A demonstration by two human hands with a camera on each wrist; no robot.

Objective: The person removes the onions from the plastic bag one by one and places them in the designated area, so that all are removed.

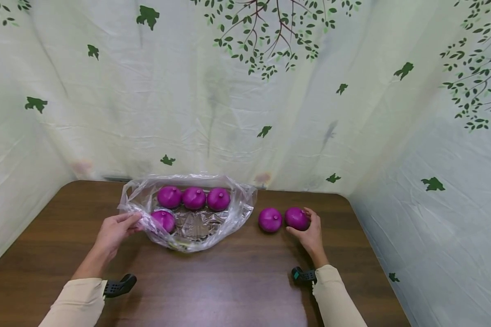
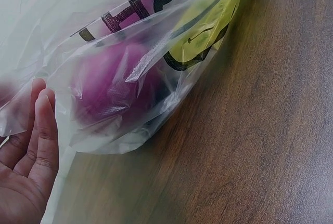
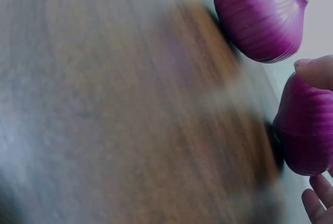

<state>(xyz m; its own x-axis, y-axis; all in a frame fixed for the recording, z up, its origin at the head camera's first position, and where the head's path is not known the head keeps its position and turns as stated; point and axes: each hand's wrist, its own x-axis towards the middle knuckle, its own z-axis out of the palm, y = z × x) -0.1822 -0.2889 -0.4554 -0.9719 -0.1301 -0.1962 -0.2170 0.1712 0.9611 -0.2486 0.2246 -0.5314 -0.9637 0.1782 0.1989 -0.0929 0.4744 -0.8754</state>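
Note:
A clear plastic bag [image 1: 245, 206] lies spread wide on the table, with several red onions inside, one of them the near-left onion [image 1: 163, 220]. My left hand [image 1: 113, 230] pinches the bag's left rim between thumb and fingers. In the left wrist view, the bag's film shows black lettering and a yellow print [image 2: 200, 37] over a purple onion [image 2: 114, 86]. To the right of the bag, two more red onions sit on the table. My right hand [image 1: 313, 232] grips the right-hand onion [image 1: 296, 219], thumb and fingers on opposite sides. Its neighbour [image 1: 270, 220] stands just left, untouched.
The brown wooden table [image 1: 212, 286] meets a pale curtain [image 1: 212, 113] with leaf prints along its back and sides. Black wrist straps, the left strap [image 1: 120, 286] and the right strap [image 1: 304, 275], are worn at the sleeve ends.

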